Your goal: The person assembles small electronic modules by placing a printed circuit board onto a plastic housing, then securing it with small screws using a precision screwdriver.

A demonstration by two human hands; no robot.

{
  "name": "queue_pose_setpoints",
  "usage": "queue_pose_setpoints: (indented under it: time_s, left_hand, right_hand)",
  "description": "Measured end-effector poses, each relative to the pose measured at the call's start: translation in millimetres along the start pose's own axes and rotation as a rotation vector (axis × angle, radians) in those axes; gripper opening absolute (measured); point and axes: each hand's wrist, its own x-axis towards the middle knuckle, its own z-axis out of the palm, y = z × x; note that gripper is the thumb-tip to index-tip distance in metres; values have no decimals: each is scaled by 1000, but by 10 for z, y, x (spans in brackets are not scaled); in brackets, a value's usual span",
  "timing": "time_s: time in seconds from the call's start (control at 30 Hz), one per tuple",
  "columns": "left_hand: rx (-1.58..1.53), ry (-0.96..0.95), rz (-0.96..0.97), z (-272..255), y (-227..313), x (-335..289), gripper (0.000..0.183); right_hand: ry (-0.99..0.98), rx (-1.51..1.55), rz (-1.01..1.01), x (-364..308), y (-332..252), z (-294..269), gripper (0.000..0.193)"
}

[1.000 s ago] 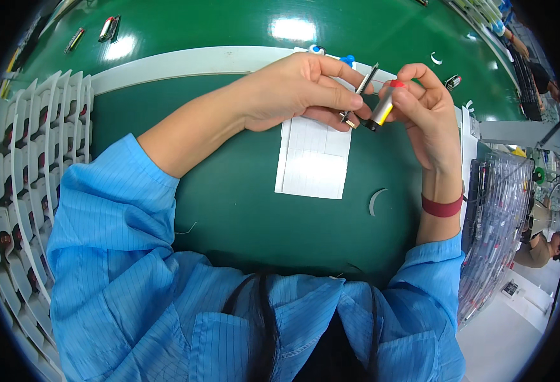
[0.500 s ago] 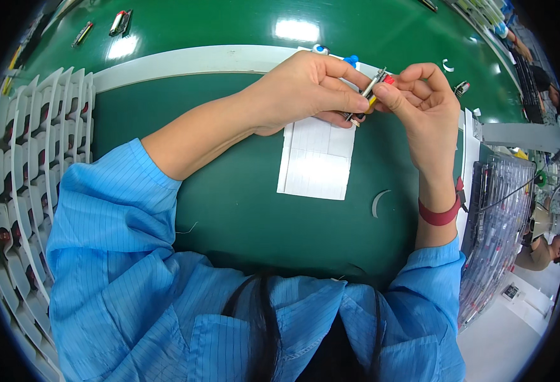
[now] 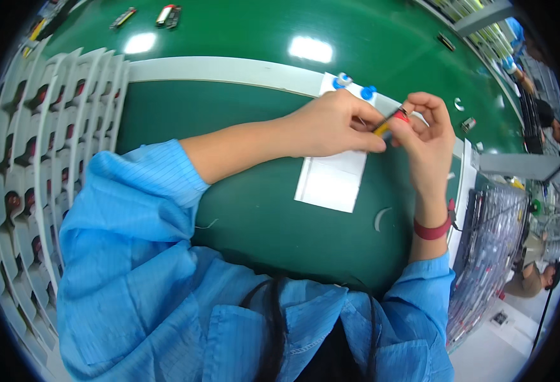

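Both my hands meet over the far edge of the work mat, holding one small electronic assembly [image 3: 384, 125] with a dark, thin edge and yellow and red parts. My left hand [image 3: 340, 126] pinches its near end between thumb and fingers. At the red end, my right hand [image 3: 427, 137] has thumb and fingertips closed on it, other fingers curled. Fingers cover much of the piece. Beneath the left hand lies a white sheet [image 3: 329, 181] on the green mat [image 3: 261, 210]. Two small blue-and-white bottles or caps [image 3: 342, 81] stand at the sheet's far end.
White racks with dark red pieces [image 3: 41, 146] stand at left. Stacked clear trays [image 3: 487, 248] are at right. Beyond a pale rail [image 3: 229, 67], a green surface holds several small assemblies [image 3: 168, 16]. A curved white strip [image 3: 382, 218] lies on the mat. People [image 3: 534, 280] are at far right.
The view has shifted, so the scene sits lower and further right. The assembly is turned between my hands, and its long silvery edge shows less. Both hands keep hold of it.
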Motion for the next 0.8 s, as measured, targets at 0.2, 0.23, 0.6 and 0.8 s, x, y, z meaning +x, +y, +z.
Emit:
queue_pose_setpoints:
  time_s: [0.2,0.23,0.6,0.8]
  left_hand:
    - [-18,-52,-33,16,162,-30,29]
    - [-13,-43,-43,43,167,-19,29]
    - [744,179,-274,-738,-199,781,32]
    - [1280,586,-14,-1105,-230,382,26]
  right_hand:
    - [-163,108,63,-12,44,-271,27]
    - [-159,80,25,3,56,-301,26]
    - [237,80,135,192,351,-394,26]
    - [241,123,141,147,428,-444,26]
